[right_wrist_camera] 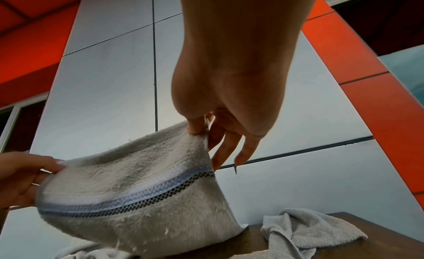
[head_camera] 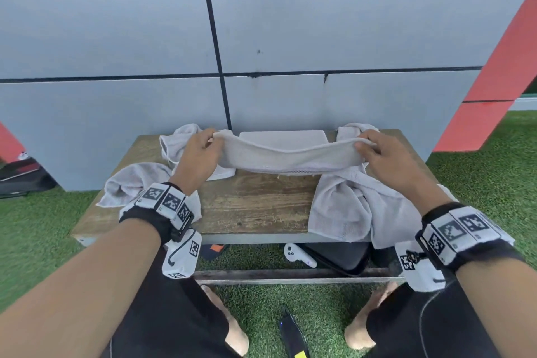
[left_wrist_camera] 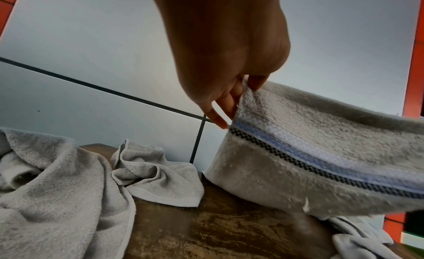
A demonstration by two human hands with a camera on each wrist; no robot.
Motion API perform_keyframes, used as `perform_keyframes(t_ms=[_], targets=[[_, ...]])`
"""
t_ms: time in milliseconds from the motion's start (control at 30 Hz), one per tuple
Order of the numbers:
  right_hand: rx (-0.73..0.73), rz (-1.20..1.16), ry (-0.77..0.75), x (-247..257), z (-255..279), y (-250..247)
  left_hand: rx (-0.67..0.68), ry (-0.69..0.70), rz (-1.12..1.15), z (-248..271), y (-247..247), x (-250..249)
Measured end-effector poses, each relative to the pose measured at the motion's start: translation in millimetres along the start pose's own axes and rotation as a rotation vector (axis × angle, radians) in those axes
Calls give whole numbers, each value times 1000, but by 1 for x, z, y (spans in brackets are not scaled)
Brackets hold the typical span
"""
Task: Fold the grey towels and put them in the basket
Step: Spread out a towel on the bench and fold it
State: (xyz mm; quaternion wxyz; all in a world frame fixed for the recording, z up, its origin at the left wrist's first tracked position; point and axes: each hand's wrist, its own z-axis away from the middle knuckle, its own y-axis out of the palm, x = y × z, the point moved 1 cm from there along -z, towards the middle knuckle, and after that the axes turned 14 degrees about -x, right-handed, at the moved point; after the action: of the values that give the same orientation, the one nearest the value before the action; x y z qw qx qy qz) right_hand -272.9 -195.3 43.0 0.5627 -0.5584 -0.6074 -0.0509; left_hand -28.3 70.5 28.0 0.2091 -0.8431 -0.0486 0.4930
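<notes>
A grey towel [head_camera: 290, 158] with a blue and black checked stripe hangs stretched above the wooden table [head_camera: 255, 203], doubled over so its lower part sags. My left hand [head_camera: 200, 151] pinches its left top corner and my right hand [head_camera: 377, 154] pinches the right top corner. The left wrist view shows the towel [left_wrist_camera: 321, 154] hanging from my left hand [left_wrist_camera: 243, 85]. In the right wrist view my right hand [right_wrist_camera: 201, 128] pinches the towel [right_wrist_camera: 137, 190] between thumb and fingers. A folded grey towel [head_camera: 283, 138] lies flat at the table's back. No basket is in view.
Crumpled grey towels lie at the back left [head_camera: 180, 142], front left [head_camera: 136, 183], back right [head_camera: 357, 131] and front right [head_camera: 354, 206], the last hanging over the edge. A grey panel wall [head_camera: 290, 38] stands close behind. A white controller [head_camera: 299, 254] and a black case [head_camera: 343, 259] lie under the table.
</notes>
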Motion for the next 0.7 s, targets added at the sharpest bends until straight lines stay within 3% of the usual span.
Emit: perform_keyframes(t_ms=[267, 500, 633, 700], targets=[[70, -62, 84, 8, -1, -2, 111, -173, 27, 0, -7, 11], [189, -74, 160, -5, -10, 10, 245, -279, -85, -6, -4, 30], [497, -38, 259, -16, -10, 14, 332, -448, -36, 1, -1, 35], [666, 52, 304, -22, -9, 15, 456, -574, -54, 8, -2, 32]])
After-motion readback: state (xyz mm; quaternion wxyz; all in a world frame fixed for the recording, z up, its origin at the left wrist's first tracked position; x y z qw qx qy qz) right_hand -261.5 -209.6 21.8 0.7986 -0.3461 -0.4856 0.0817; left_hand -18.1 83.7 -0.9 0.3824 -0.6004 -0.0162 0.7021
